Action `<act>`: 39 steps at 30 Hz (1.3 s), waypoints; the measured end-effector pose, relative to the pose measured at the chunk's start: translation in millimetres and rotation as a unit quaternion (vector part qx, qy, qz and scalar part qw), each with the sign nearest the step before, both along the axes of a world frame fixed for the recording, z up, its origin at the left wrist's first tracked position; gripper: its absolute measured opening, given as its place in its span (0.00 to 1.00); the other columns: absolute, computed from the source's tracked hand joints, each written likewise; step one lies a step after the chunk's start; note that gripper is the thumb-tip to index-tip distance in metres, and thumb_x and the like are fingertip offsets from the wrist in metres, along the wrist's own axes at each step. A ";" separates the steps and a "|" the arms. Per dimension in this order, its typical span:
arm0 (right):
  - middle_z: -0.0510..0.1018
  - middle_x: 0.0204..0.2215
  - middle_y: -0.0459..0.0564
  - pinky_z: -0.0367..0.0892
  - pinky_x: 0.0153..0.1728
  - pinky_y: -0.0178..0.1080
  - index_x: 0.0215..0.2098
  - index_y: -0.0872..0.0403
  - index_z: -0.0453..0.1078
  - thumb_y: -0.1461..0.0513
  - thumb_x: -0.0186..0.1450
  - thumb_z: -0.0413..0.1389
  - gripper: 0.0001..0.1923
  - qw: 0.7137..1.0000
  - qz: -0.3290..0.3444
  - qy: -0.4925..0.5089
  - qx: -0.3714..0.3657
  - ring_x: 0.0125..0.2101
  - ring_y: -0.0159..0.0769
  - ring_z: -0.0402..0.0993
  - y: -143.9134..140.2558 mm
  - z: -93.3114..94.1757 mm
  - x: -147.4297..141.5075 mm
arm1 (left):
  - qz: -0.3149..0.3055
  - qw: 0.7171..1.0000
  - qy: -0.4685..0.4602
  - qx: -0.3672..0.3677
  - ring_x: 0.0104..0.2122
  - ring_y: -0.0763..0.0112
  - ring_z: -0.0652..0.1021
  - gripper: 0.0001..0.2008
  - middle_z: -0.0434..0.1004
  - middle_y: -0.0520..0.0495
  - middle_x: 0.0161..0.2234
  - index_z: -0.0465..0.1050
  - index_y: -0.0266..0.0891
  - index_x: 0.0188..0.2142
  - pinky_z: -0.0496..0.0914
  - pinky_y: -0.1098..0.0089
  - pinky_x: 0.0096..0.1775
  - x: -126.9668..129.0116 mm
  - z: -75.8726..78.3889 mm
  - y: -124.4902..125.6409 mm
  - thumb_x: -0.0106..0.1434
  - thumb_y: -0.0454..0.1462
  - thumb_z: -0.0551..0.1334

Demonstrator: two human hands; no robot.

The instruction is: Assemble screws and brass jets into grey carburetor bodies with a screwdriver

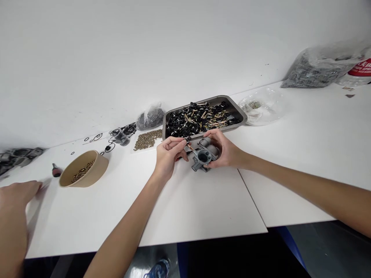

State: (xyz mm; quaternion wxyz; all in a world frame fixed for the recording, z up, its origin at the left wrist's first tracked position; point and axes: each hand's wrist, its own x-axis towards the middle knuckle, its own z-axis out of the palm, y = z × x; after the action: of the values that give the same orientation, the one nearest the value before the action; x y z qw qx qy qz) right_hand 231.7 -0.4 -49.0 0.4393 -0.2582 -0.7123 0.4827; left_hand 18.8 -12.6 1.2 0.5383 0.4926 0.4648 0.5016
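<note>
My right hand (pixel 227 150) is wrapped round a grey metal carburetor (pixel 203 156), its round bore facing me, just above the table. My left hand (pixel 168 154) pinches a small part with a black head and a copper-coloured stem (pixel 190 147). The stem points down at the carburetor's left side; whether it enters a hole I cannot tell. Under my left fingers shows a thin dark thing with some red, too small to name. Behind both hands stands a metal tray (pixel 243 117) full of similar black-headed parts with brassy stems.
A tan bowl (pixel 100 166) holds small brass pieces; more brass pieces (pixel 148 139) lie on a white sheet. Bags of parts (pixel 150 116) (pixel 315 67), a clear plastic bag (pixel 269 110) and black rings (pixel 97 136) lie along the wall. Another person's hand (pixel 20 193) is at far left.
</note>
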 end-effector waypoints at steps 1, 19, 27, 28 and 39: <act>0.69 0.44 0.51 0.69 0.41 0.39 0.52 0.49 0.52 0.59 0.49 0.71 0.40 1.000 -0.007 0.001 0.003 0.42 0.37 0.70 -0.9 -0.4 -0.6 | -0.005 1.000 -0.001 0.002 0.16 0.70 0.74 0.14 0.78 0.49 0.25 0.70 0.37 0.33 0.63 0.72 0.20 -0.2 -0.1 0.2 0.52 0.41 0.71; 0.68 0.46 0.53 0.67 0.43 0.39 0.54 0.50 0.53 0.61 0.49 0.69 0.40 0.997 -0.062 -0.014 0.052 0.44 0.39 0.69 -9.7 4.0 -2.5 | -0.093 0.995 0.001 0.044 0.20 0.71 0.75 0.09 0.76 0.47 0.32 0.74 0.35 0.32 0.70 0.68 0.23 -5.0 -0.8 -0.5 0.55 0.37 0.69; 0.68 0.45 0.52 0.66 0.44 0.41 0.54 0.50 0.53 0.62 0.49 0.69 0.40 0.995 -0.065 -0.024 0.076 0.43 0.39 0.67 -9.7 4.4 -1.1 | -0.103 0.993 -0.003 0.052 0.21 0.72 0.76 0.08 0.76 0.45 0.37 0.77 0.35 0.29 0.69 0.68 0.23 -8.8 1.7 2.1 0.54 0.39 0.70; 0.68 0.45 0.52 0.66 0.44 0.41 0.54 0.50 0.53 0.62 0.49 0.69 0.40 0.994 -0.064 -0.024 0.082 0.43 0.39 0.67 -9.8 4.5 -1.0 | -0.106 0.993 -0.001 0.050 0.21 0.72 0.76 0.08 0.75 0.45 0.37 0.77 0.35 0.28 0.68 0.69 0.22 -9.2 2.4 2.3 0.53 0.39 0.70; 0.66 0.44 0.52 0.66 0.42 0.40 0.54 0.50 0.52 0.61 0.49 0.69 0.40 0.991 -0.072 -0.051 0.104 0.42 0.39 0.65 -10.9 5.6 0.7 | -0.151 0.986 0.000 0.070 0.22 0.73 0.76 0.07 0.74 0.46 0.38 0.77 0.36 0.31 0.71 0.68 0.24 -13.7 2.9 3.4 0.55 0.37 0.70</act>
State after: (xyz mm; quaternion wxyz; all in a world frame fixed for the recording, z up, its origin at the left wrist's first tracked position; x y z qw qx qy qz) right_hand 232.4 -11.3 -43.5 0.4603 -0.2861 -0.7598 0.3590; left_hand 5.1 -9.3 4.1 0.5723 0.5932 0.3488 0.4460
